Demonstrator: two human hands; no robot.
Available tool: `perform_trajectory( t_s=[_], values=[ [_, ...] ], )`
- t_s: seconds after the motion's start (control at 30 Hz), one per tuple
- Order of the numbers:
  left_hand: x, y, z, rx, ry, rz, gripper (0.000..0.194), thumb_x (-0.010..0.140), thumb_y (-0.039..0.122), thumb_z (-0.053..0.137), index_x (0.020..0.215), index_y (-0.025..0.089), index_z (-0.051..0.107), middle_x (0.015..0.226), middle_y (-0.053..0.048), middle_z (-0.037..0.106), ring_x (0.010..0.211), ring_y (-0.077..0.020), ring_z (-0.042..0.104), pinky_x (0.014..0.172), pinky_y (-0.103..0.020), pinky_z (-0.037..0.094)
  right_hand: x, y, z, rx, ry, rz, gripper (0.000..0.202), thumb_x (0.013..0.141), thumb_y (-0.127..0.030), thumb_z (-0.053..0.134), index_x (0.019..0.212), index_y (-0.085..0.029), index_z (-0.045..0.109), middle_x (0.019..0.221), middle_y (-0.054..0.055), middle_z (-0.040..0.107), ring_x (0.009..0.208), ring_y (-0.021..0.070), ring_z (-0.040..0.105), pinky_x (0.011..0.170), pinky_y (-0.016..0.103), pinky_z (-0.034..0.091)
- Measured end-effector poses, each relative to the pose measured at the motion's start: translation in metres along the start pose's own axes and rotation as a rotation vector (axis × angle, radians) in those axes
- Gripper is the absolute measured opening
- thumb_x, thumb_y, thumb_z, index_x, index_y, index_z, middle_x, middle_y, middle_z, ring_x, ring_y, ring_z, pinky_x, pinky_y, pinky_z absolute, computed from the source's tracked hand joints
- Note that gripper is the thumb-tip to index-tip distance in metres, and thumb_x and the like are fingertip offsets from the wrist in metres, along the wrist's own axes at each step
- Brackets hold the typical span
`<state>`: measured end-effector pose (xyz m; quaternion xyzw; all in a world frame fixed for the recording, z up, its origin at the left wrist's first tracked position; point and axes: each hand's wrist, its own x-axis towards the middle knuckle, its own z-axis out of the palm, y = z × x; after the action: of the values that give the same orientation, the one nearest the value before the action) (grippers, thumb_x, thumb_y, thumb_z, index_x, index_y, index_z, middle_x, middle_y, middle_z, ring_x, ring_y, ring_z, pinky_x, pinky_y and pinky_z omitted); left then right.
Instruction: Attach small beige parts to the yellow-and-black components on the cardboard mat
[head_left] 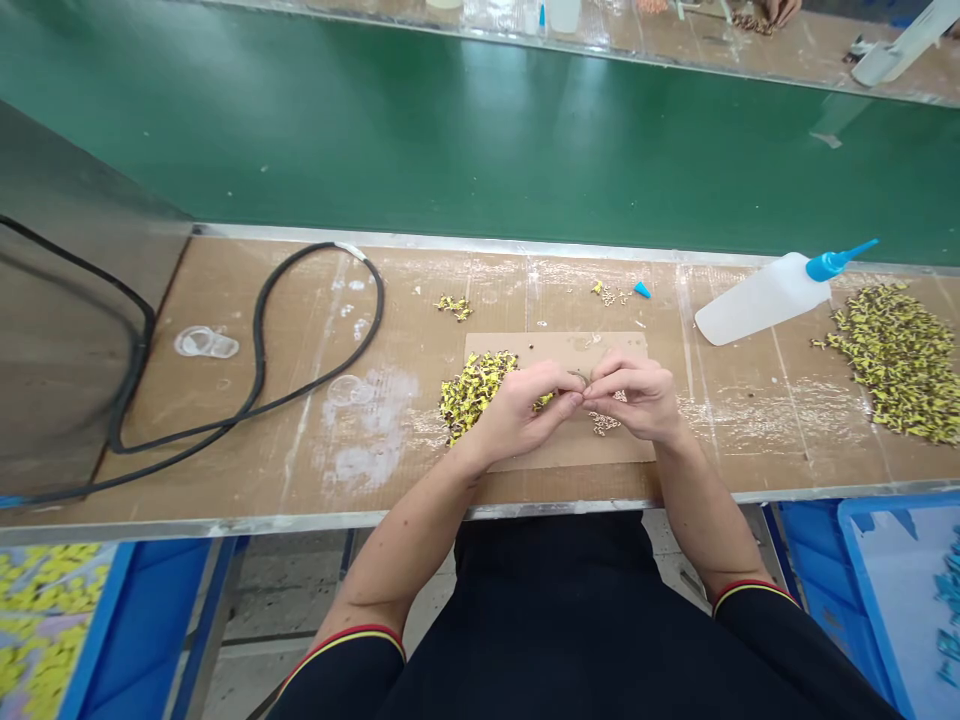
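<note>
My left hand [536, 402] and my right hand [636, 396] meet fingertip to fingertip over a cardboard sheet [559, 452]. Both are pinched closed; whatever lies between the fingers is too small and covered to make out. Beside and partly behind my left hand is a pile of small yellow and dark pieces [471, 390]. Under my right hand lies a scatter of tiny pale pieces [604, 424], partly hidden by the fingers.
A white squeeze bottle [765, 298] with a blue nozzle lies to the right, near a larger yellow-and-dark heap [900, 360]. A blue cap [642, 289] sits behind the sheet. A black cable [259, 350] loops at left. Blue trays [862, 590] stand below the bench edge.
</note>
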<state>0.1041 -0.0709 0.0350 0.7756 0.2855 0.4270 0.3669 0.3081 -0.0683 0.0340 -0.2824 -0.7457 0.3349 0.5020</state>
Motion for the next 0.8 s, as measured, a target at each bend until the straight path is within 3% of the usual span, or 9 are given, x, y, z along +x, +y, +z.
perform_trajectory(
  t_s=[0.3,0.5,0.67,0.8],
  values=[
    [0.001,0.001,0.002,-0.010,0.065,-0.073,0.017,0.097,0.023,0.057,0.084,0.020,0.067,0.076,-0.001,0.072,0.068,-0.0122,0.065,0.069,-0.026,0.051,0.002,-0.006,-0.007,-0.112,-0.071,0.034,0.007,0.093,-0.020,0.069,0.091,-0.023,0.075,0.081,0.003,0.073,0.065,0.0122,0.063,0.056,0.026,0.050],
    [0.000,-0.012,-0.006,-0.022,0.306,-0.200,0.012,0.097,0.026,0.058,0.096,0.018,0.068,0.089,-0.004,0.076,0.081,-0.0142,0.071,0.076,-0.028,0.056,0.001,0.008,-0.028,-0.307,-0.266,0.154,0.012,0.095,-0.026,0.067,0.089,-0.022,0.076,0.084,0.005,0.075,0.073,0.0165,0.066,0.069,0.032,0.054],
    [-0.001,-0.015,-0.006,-0.156,0.387,-0.223,0.004,0.097,0.024,0.058,0.096,0.021,0.057,0.092,-0.002,0.070,0.085,-0.0122,0.071,0.079,-0.027,0.058,0.000,0.018,-0.030,-0.361,-0.340,0.202,0.014,0.096,-0.025,0.065,0.089,-0.022,0.078,0.084,0.005,0.074,0.076,0.0172,0.067,0.070,0.032,0.053],
    [-0.001,-0.013,-0.005,-0.184,0.391,-0.278,0.012,0.096,0.022,0.059,0.105,0.023,0.051,0.094,-0.002,0.069,0.086,-0.0125,0.072,0.078,-0.029,0.060,0.001,0.020,-0.030,-0.397,-0.379,0.232,0.015,0.095,-0.024,0.065,0.088,-0.022,0.078,0.083,0.005,0.074,0.076,0.0175,0.067,0.071,0.032,0.052]
  ],
)
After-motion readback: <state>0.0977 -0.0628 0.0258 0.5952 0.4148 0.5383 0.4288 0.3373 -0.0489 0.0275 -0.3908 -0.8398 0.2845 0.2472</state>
